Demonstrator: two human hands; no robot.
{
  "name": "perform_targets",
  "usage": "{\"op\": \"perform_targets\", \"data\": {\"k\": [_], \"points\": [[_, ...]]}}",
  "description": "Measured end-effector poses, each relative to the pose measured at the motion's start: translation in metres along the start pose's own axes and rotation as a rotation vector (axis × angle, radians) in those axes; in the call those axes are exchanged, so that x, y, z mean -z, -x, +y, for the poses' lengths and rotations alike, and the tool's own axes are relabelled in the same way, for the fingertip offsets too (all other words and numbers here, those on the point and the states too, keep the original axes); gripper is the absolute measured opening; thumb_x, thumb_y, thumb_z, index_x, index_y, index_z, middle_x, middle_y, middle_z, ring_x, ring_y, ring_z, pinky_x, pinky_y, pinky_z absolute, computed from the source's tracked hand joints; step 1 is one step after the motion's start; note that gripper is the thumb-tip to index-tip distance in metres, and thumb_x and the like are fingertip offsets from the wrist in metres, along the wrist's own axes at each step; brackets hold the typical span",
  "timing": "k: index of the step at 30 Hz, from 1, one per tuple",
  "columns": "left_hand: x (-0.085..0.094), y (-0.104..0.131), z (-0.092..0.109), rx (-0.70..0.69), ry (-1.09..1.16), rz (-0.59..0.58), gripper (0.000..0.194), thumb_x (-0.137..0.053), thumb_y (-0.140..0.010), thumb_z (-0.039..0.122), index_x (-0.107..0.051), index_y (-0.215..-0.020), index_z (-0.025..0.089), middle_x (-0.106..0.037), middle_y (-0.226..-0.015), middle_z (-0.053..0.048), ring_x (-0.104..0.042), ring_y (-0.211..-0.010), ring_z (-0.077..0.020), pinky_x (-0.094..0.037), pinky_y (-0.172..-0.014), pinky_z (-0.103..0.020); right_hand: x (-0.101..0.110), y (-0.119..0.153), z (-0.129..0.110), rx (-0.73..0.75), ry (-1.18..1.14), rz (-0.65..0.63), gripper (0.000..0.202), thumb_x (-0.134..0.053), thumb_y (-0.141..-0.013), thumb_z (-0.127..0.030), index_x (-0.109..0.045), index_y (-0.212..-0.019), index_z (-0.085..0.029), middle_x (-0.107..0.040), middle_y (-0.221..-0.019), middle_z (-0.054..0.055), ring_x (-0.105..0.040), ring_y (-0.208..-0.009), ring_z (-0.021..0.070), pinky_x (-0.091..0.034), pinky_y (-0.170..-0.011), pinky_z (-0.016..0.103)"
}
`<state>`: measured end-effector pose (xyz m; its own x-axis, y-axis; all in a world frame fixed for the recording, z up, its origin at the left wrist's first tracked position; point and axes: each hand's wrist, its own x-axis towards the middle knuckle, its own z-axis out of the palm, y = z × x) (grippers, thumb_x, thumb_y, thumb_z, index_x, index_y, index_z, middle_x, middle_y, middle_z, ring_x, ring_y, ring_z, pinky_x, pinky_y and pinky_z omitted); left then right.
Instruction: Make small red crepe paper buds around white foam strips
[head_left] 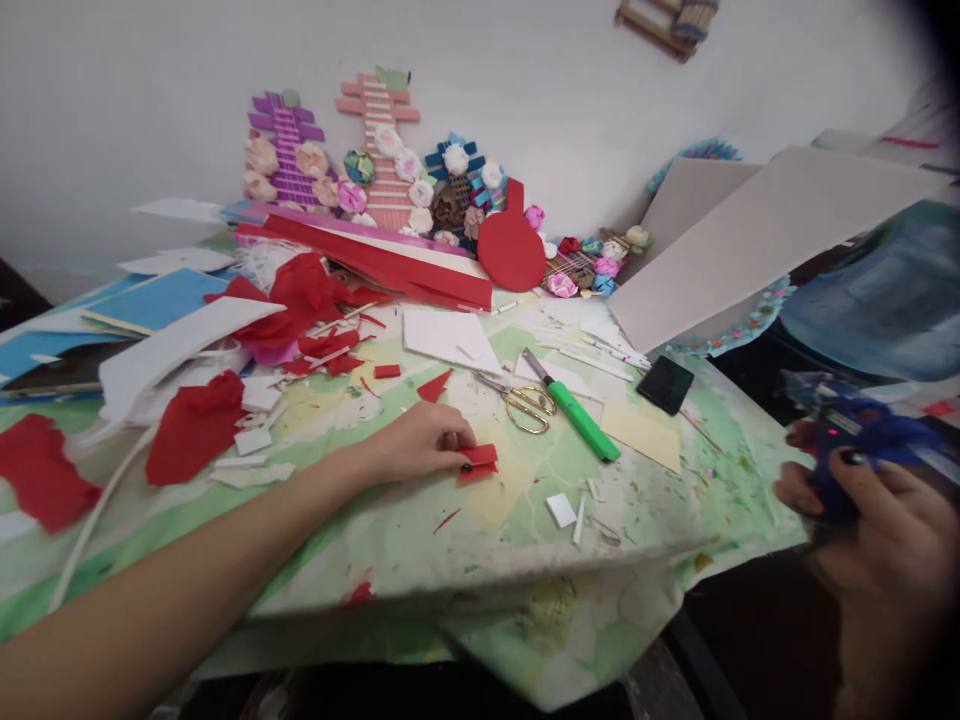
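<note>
My left hand (424, 445) reaches in from the lower left and rests on the table, its thumb and fingers pinching a small folded red paper piece (484, 458). My right hand (889, 510) is at the far right, beyond the table edge, wrapped round a dark blue glue gun (844, 450) with a small red light; its nozzle cannot be made out. Gold-handled scissors (531, 408) and a green utility knife (581, 415) lie behind and to the right of my left hand. A small red strip (387, 371) and a red triangle (435, 385) lie behind it.
Red crepe paper (199, 425) and white and blue sheets crowd the left. A red paddle-shaped cutout (511, 245) leans against decorated craft pieces by the wall. Large grey boards (757, 235) stand at back right, near a black phone-like slab (665, 384). White scraps (560, 510) lie in front.
</note>
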<state>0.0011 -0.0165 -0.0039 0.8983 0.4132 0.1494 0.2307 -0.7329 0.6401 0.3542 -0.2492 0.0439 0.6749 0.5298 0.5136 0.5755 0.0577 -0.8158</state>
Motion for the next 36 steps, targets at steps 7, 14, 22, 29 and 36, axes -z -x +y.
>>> {"op": "perform_targets", "data": {"k": [7,14,22,29,36], "points": [[0.001,0.003,0.006,0.125,0.182,-0.074,0.011,-0.063,-0.069,0.016,-0.069,-0.079,0.015,-0.066,-0.071,-0.003,-0.059,-0.063,-0.0135,-0.045,-0.058,-0.023,-0.085,0.028,-0.044,-0.364,-0.496,-0.329,0.026,-0.073,-0.067,-0.030,-0.057,-0.084,-0.019,-0.053,-0.079,0.001,-0.025,-0.038,0.0001,-0.015,-0.039,0.024],[0.000,0.005,0.014,0.070,0.117,-0.146,0.008,-0.068,-0.066,0.020,-0.067,-0.072,0.016,-0.062,-0.068,-0.001,-0.052,-0.059,-0.0115,-0.039,-0.053,-0.021,-0.144,0.085,-0.060,-0.455,-0.604,-0.535,0.031,-0.072,-0.068,-0.033,-0.050,-0.084,-0.020,-0.054,-0.072,-0.002,-0.038,-0.039,0.0039,-0.026,-0.037,0.021],[-0.010,0.003,0.013,0.009,-0.051,-0.090,0.043,-0.080,-0.060,0.040,-0.069,-0.096,0.019,-0.061,-0.069,0.001,-0.054,-0.064,-0.0148,-0.036,-0.058,-0.024,-0.164,0.121,-0.056,-0.472,-0.546,-0.601,0.024,-0.070,-0.071,-0.028,-0.055,-0.087,-0.019,-0.062,-0.088,0.004,-0.063,-0.059,0.0146,-0.047,-0.047,0.024],[-0.001,0.008,0.011,-0.006,-0.324,-0.148,0.050,-0.065,-0.074,0.055,-0.067,-0.113,0.024,-0.066,-0.072,-0.004,-0.060,-0.068,-0.0213,-0.036,-0.060,-0.027,-0.175,0.128,-0.049,-0.296,-0.324,-0.646,0.021,-0.065,-0.075,-0.028,-0.056,-0.092,-0.020,-0.067,-0.088,0.004,-0.065,-0.067,0.0178,-0.052,-0.055,0.028],[0.014,0.007,-0.003,0.509,-0.725,0.015,0.047,-0.044,-0.088,0.049,-0.067,-0.105,0.012,-0.070,-0.085,-0.019,-0.066,-0.078,-0.0348,-0.043,-0.059,-0.035,-0.175,0.129,-0.050,-0.255,-0.186,-0.659,0.019,-0.063,-0.077,-0.028,-0.056,-0.093,-0.020,-0.067,-0.082,0.002,-0.065,-0.071,0.0194,-0.050,-0.057,0.028]]}}
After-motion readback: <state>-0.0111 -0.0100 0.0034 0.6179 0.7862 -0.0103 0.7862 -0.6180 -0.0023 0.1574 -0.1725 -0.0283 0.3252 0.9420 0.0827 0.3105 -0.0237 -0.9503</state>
